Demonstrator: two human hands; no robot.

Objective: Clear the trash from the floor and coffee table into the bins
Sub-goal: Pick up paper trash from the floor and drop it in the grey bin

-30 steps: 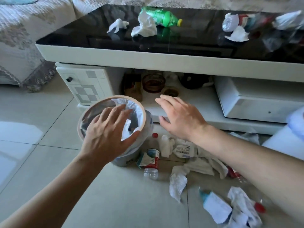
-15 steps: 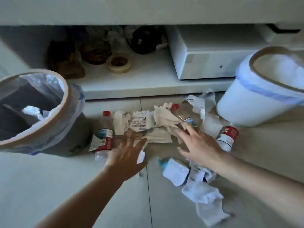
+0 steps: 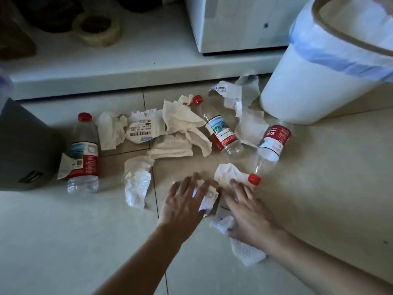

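Note:
Trash lies scattered on the tiled floor. My left hand (image 3: 184,201) and my right hand (image 3: 247,207) both rest flat, fingers spread, on a heap of crumpled white paper and packaging (image 3: 209,199) at the near side of the pile. Three clear plastic bottles with red caps lie around: one at the left (image 3: 84,154), one in the middle (image 3: 219,128), one at the right (image 3: 271,145) with its cap close to my right fingers. More crumpled tissues (image 3: 180,128) and a labelled wrapper (image 3: 141,129) lie beyond. A grey bin (image 3: 21,145) stands left, a white bin (image 3: 314,81) right.
The coffee table's low white shelf (image 3: 127,67) runs along the back, holding a roll of tape (image 3: 96,28) and a white box (image 3: 234,24). Another crumpled tissue (image 3: 137,182) lies left of my left hand. Bare floor tiles stretch toward the near left.
The view has dropped closer to the floor. Both hands have moved nearer together and down onto the paper heap by the right bottle's cap.

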